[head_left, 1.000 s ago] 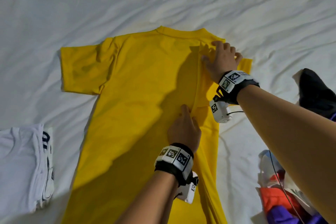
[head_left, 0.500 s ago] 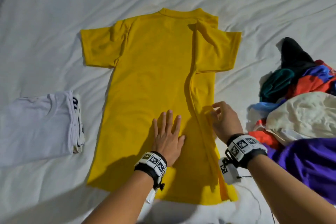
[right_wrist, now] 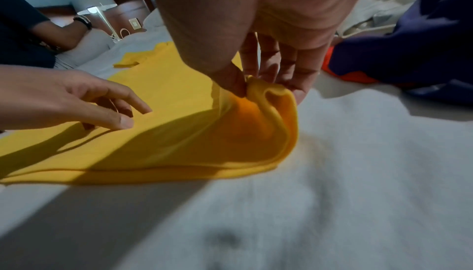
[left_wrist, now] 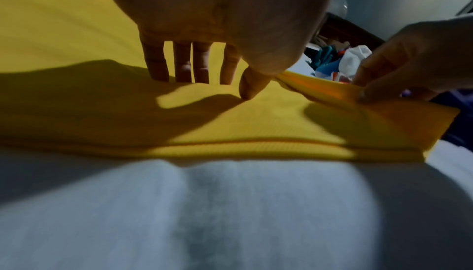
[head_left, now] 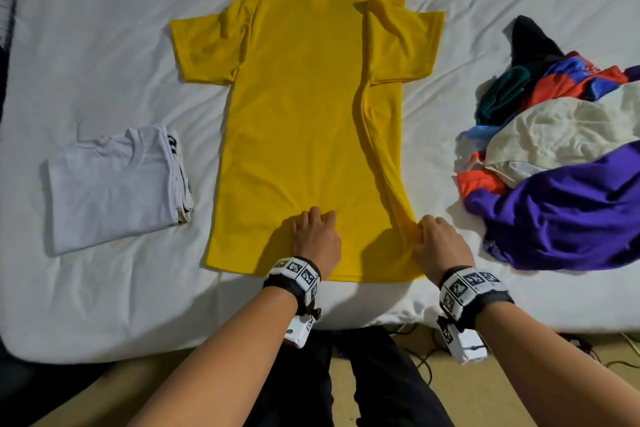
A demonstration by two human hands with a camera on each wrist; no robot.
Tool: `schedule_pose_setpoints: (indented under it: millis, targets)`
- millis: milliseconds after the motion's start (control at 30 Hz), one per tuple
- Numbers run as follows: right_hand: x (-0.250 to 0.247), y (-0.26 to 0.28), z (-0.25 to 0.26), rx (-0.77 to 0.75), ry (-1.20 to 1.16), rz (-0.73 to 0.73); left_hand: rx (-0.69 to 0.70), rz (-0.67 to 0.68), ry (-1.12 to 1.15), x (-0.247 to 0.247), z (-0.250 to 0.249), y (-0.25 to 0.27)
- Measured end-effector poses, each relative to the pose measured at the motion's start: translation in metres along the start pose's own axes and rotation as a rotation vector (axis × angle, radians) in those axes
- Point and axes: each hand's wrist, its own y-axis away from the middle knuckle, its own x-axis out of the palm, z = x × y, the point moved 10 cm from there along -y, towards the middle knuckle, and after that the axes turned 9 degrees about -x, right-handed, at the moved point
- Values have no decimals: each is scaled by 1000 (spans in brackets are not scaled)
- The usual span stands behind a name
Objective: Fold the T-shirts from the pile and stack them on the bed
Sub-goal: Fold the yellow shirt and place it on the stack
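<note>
My right hand pinches the yellow shirt at its side edge, the length running straight ahead. My left hand lies flat just beside, fingers spread.

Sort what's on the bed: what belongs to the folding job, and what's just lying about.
Job: yellow T-shirt, right hand pinching its edge, left hand pressing it flat, folded white T-shirt, unfolded pile, bed.

Lying about: cables on the floor.
</note>
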Motion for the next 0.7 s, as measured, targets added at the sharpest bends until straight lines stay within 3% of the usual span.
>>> schedule_pose_setpoints:
  millis: [100,200,333,400,500,600,700]
  targets:
    - [-14,7,15,-35,-7,-66,-31,-16,244,-5,8,-1]
    - [-20,12,44,-136,-172,-124,-97,27,598,-3,12,-5]
    - [5,18,75,-120,-453,43,-321,223,1025,20,8,-1]
    - [14,11,61,-16,-505,6,-396,307,1035,31,3,2]
    - [13,-2,28,80,-400,-170,-372,311,978,33,-9,0]
    - [24,-8,24,138,-349,-165,-311,200,817,34,-17,-5]
    - [36,-17,29,136,-251,-151,-201,61,496,32,-24,-3]
